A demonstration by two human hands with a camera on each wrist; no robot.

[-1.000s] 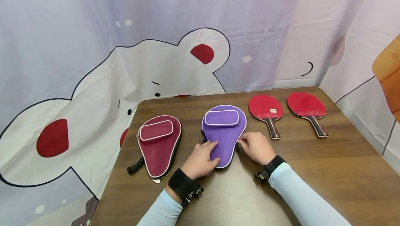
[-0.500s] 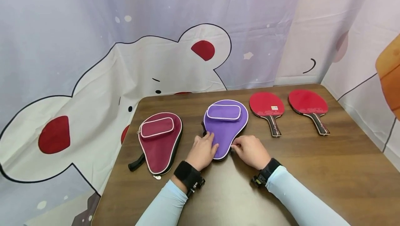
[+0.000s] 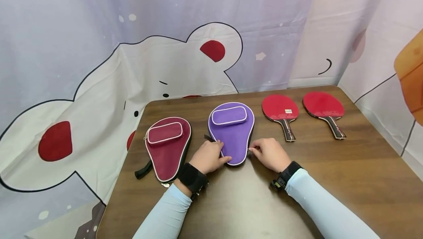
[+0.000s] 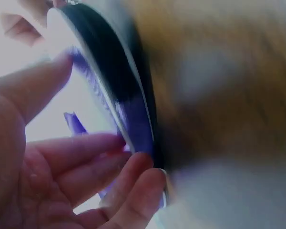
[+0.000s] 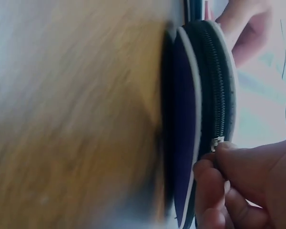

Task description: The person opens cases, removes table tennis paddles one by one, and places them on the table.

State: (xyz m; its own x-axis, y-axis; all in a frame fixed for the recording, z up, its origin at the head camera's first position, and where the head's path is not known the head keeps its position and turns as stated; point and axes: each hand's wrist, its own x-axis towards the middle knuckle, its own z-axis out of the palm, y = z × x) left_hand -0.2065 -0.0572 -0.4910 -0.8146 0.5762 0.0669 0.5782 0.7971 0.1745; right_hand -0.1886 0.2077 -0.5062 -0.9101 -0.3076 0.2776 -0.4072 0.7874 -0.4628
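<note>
A purple table tennis paddle case (image 3: pixel 232 136) with white piping and a small front pocket lies on the wooden table, narrow end toward me. My left hand (image 3: pixel 208 156) holds its lower left edge, thumb on the front face and fingers along the side, as the left wrist view shows. On the opposite edge, my right hand (image 3: pixel 270 154) pinches the zipper pull (image 5: pixel 218 142) between thumb and index finger. In the right wrist view, closed zipper teeth (image 5: pixel 214 71) run along the dark side band beyond the pull. A black strap (image 3: pixel 208 138) sticks out at the case's left.
To the left lies a maroon paddle case (image 3: pixel 168 154) with a black wrist strap (image 3: pixel 143 171). Two red paddles (image 3: pixel 280 107) (image 3: pixel 324 105) lie at the back right, handles toward me. A printed curtain (image 3: pixel 158 62) hangs behind the table.
The purple case has shifted slightly away from me, then a little left. My right hand, with the zipper pull, has come closer to the case's narrow end.
</note>
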